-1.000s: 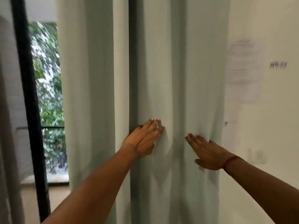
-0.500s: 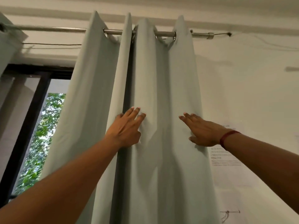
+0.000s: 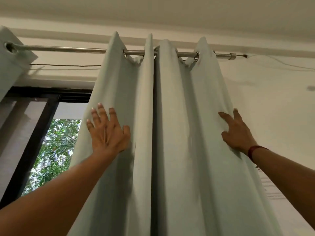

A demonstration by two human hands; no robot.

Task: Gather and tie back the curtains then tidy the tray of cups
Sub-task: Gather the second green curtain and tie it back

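A pale grey-green curtain [image 3: 184, 133] hangs in bunched folds from a metal rod [image 3: 68, 48] by eyelets. My left hand [image 3: 107, 132] lies flat on its left fold with fingers spread. My right hand [image 3: 236, 132], with a red thread at the wrist, touches the curtain's right edge with its fingers on the cloth there. A second curtain [image 3: 10, 65] shows at the top left corner. No tray or cups are in view.
A black-framed window [image 3: 34, 142] with green foliage behind it is at the left. A white wall [image 3: 281, 108] with a paper notice [image 3: 272, 189] is on the right. The ceiling is close above the rod.
The view has tilted up from the curtain's middle to the rod. Both hands have moved apart, left hand to the left fold, right hand to the right edge.
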